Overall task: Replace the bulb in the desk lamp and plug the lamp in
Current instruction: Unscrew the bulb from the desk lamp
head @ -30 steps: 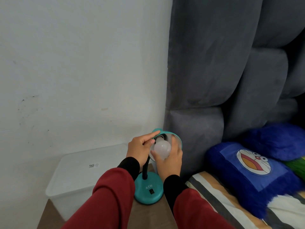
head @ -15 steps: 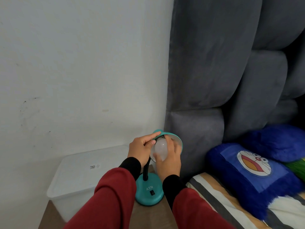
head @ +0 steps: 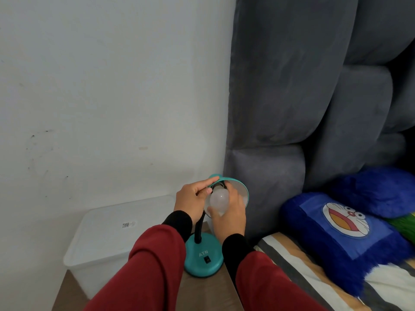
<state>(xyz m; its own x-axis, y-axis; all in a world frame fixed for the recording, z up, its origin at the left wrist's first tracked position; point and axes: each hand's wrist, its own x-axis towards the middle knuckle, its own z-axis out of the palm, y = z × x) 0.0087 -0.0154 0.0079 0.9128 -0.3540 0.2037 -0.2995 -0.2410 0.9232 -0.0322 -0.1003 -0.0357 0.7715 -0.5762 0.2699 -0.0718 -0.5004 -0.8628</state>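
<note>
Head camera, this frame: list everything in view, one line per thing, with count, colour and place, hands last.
desk lamp: one, teal, black neck, on the wooden table by the wall.
bulb: one, white, at the lamp's shade opening.
storage box: one, clear plastic with lid, on the table left of the lamp.
table: one, brown wood, bottom centre.
headboard: one, grey padded, right of the wall.
cartoon pillow: one, blue, on the bed.
fuzzy pillow: one, dark blue, behind the cartoon pillow.
bedsheet: one, striped, bottom right.
wall: white, scuffed, left.
left hand: red sleeve, black cuff, grips the shade's top.
right hand: same sleeve, holds the bulb.
</note>
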